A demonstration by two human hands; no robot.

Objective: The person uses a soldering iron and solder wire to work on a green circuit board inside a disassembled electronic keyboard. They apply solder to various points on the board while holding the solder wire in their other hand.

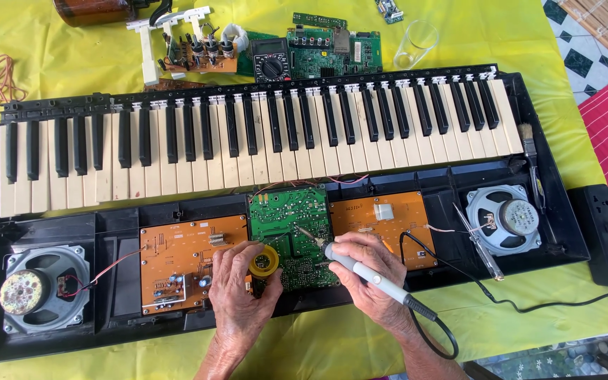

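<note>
Right hand [367,271] pen-grips light, hot-tipped soldering iron [360,267]; left hand [241,281] pinches small solder spool [264,261] over fragile green board [291,236], keyboard's near edge.

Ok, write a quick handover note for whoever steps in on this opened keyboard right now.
Left hand: holds a yellow solder reel over the green circuit board.
Right hand: grips the soldering iron, tip on that board.
Keyboard case lies open, both speakers and the orange boards exposed.
Done: casing off.
Left: cannot tell how many joints remain.
</note>
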